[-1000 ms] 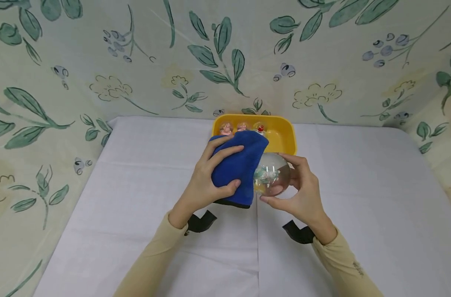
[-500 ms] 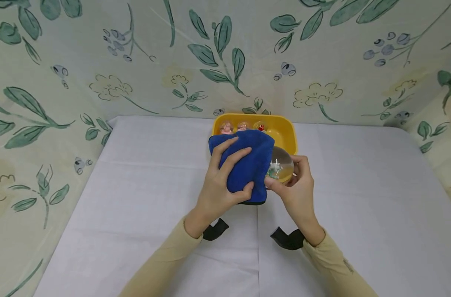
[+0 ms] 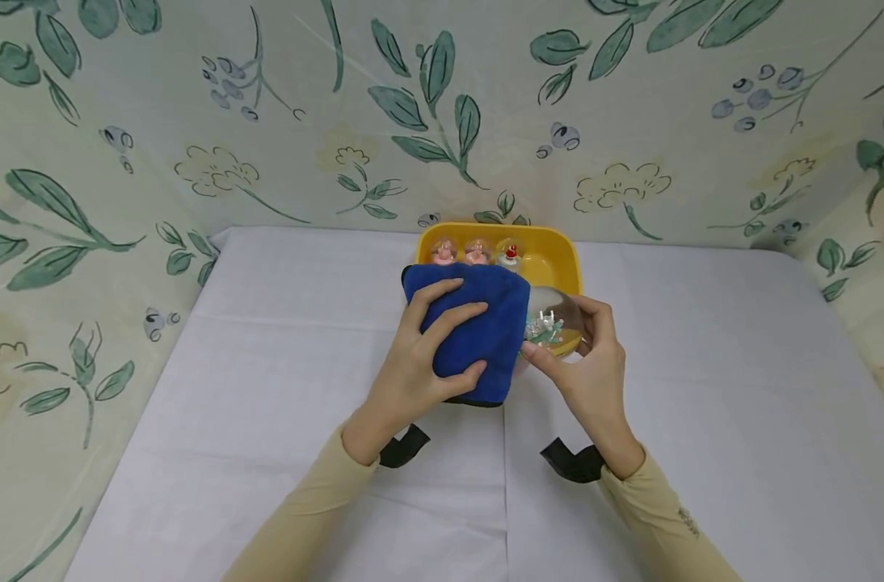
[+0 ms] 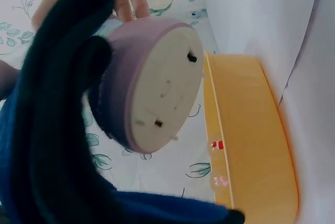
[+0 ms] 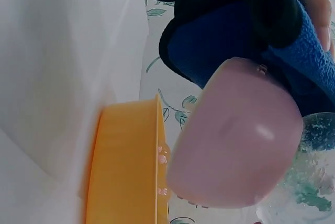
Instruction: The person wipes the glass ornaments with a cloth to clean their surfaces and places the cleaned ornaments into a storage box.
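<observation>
My left hand (image 3: 406,368) grips a folded blue cloth (image 3: 494,327) with black edging, its fingers spread over the front. Against the cloth's right edge is a snow globe (image 3: 547,311), a clear ball with a small white-and-green figure inside. My right hand (image 3: 595,380) holds that globe from the right, thumb in front. In the right wrist view the globe's pink base (image 5: 238,135) is tilted, and the cloth (image 5: 209,38) lies against it. The left wrist view shows the cream underside (image 4: 168,90). The cloth hides part of the globe in the head view.
Behind the hands, a yellow tray (image 3: 558,257) stands on the white-covered table (image 3: 304,323), near the patterned backdrop. Three small domed figures, two pink (image 3: 444,252) and one white and red (image 3: 510,255), are in its left part. Black strips (image 3: 406,447) hang at both wrists.
The cloth moves right over the globe, then slightly back left. The right hand has turned the globe and shifted it a little right and up; its thumb now lies over the front.
</observation>
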{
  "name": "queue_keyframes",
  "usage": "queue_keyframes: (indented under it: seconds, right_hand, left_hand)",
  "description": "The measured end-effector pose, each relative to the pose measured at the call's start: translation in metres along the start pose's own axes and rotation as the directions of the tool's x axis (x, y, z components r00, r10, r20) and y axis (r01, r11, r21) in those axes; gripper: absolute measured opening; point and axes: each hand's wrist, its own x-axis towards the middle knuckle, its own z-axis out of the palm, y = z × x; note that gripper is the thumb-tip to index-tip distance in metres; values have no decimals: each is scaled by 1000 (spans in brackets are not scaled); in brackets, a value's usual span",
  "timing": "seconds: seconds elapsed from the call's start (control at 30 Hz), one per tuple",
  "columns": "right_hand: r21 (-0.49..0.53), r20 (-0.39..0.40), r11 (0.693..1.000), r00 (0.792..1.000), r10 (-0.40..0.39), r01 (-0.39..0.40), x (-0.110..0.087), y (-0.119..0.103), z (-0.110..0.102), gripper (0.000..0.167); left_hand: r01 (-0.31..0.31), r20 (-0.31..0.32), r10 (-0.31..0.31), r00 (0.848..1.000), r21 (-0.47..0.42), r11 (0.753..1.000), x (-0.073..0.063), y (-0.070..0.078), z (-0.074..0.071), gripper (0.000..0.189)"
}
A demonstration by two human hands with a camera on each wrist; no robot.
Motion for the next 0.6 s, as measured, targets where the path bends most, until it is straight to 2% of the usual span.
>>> queue_keyframes:
  seconds: [0.27,0.6]
  right_hand:
    - [-17,15,999,999,-47,47,0,3,-2,73]
    - [-100,-25,991,995,-96,93,7,8,-9,76]
  left_hand:
    - [46,83,-47,995,21,999,-5,0,-13,55]
    - [117,170,-120,978,29,993,-20,-2,-34,53]
